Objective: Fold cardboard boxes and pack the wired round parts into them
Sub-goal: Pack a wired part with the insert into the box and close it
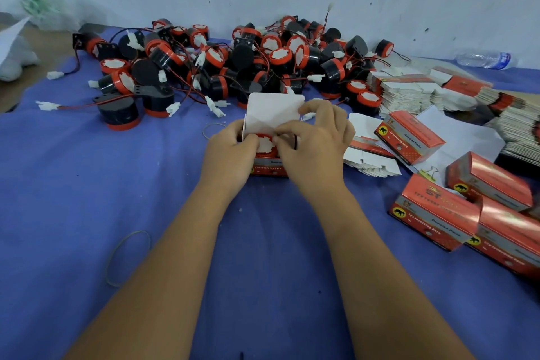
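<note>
Inside — round part (266,144) between grips.

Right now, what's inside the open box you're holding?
One round part sits in the open box, red rim and white face up, lid flap raised. The left hand and right hand cover its sides and wire.

Two bare forearms, left hand (230,152), right hand (315,149), sleeveless
</note>
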Tool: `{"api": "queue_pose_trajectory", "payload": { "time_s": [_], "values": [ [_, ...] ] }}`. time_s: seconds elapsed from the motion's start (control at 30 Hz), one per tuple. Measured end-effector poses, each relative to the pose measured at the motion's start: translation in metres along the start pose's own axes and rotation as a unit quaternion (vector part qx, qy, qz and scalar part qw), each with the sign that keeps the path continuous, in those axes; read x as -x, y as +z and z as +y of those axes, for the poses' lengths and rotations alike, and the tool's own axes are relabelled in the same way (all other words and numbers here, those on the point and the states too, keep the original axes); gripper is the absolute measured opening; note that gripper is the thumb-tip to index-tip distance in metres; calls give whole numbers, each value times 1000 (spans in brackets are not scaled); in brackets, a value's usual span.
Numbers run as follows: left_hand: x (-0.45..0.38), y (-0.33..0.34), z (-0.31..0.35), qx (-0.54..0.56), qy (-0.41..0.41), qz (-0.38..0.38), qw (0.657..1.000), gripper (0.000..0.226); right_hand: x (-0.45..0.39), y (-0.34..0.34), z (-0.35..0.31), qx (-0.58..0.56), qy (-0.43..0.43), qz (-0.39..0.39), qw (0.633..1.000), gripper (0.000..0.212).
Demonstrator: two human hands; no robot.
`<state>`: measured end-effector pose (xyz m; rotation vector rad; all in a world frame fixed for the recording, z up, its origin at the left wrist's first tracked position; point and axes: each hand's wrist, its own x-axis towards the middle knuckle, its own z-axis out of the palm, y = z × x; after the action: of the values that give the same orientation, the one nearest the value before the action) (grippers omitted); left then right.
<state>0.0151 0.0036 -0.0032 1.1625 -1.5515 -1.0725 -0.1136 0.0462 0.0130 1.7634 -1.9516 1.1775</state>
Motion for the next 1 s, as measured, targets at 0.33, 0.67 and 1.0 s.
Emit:
{"api": "queue_pose_trajectory", "payload": {
  "time_s": [0.33, 0.67, 1.0],
  "values": [
    [-2, -1, 9, 194, -18, -104, 975, 38, 0, 4, 3, -211, 80, -19, 974, 43],
    [0, 5, 2, 47, 43, -83, 994, 50, -1, -5, 3, -374, 204, -83, 901, 22],
    [-3, 12, -4, -15, 37, -25, 999, 46, -3, -7, 1, -302, 145, -124, 934, 21]
  ]
}}
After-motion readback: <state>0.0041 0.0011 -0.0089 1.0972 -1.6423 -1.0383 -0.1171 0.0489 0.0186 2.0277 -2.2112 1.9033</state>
